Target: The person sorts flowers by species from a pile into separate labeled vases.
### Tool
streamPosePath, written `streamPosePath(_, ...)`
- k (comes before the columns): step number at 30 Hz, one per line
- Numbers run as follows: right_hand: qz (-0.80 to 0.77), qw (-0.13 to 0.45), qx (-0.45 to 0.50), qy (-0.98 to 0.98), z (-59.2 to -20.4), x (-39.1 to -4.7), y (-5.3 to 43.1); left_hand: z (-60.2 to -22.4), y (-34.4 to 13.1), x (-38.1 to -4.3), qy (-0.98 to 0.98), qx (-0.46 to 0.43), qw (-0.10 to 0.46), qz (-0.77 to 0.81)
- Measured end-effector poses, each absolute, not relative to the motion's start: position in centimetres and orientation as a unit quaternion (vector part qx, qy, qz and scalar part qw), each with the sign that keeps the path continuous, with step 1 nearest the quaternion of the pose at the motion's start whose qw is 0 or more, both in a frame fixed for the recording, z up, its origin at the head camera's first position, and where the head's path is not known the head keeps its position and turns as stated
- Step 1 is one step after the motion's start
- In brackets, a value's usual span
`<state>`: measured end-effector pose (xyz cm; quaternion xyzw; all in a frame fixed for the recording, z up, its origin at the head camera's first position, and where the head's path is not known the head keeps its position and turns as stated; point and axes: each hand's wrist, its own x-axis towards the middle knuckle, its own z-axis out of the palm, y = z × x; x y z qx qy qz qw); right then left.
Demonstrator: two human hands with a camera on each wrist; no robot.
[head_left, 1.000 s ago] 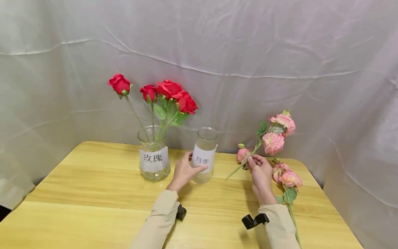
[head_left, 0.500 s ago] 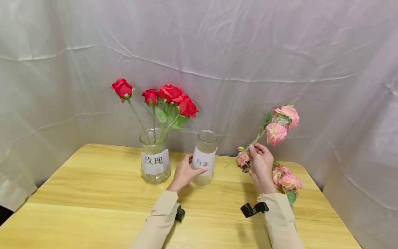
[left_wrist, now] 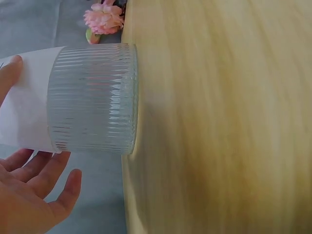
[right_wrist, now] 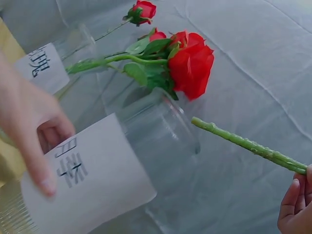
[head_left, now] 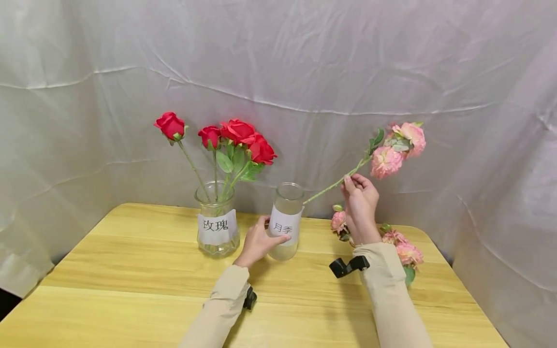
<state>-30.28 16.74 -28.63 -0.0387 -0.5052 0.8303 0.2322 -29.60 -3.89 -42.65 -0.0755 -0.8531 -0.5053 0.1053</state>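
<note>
While the fingers (head_left: 349, 183) of the right hand (head_left: 361, 203) pinch the green stem (head_left: 332, 185) partway along, the pink blooms (head_left: 398, 147) ride high to the right and the cut end slants down toward the mouth of the empty glass vase (head_left: 286, 220), close to its rim but not yet inside. Curled round the labelled wall of that vase, the left hand (head_left: 256, 241) steadies it upright on the desk (head_left: 130, 270), thumb on the paper label (head_left: 284, 224). Just left stands a second labelled vase (head_left: 216, 220) holding red roses (head_left: 237, 133), sorted apart from the pink ones. More pink flowers (head_left: 402, 249) lie on the desk behind the right forearm, near its far right corner.
</note>
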Motion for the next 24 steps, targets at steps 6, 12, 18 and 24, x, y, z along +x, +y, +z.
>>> streamPosePath(6,0.819,0.242,-0.025,-0.519,-27.4,-31.3,15.7,-42.3,-3.9,-29.6,-0.850,-0.077,0.099,-0.512)
streamPosePath(12,0.808,0.251,-0.026,-0.532,-27.3,-32.1,14.8,-42.4,-3.9,-29.5,-0.845,-0.081,0.095,-0.520)
streamPosePath(18,0.795,0.254,-0.020,-0.550,-28.0,-32.3,13.7,-42.5,-4.0,-29.5,-0.844,-0.080,0.095,-0.522)
streamPosePath(24,0.793,0.256,-0.005,-0.553,-29.0,-32.3,12.3,-42.4,-3.9,-29.4,-0.844,-0.078,0.091,-0.522)
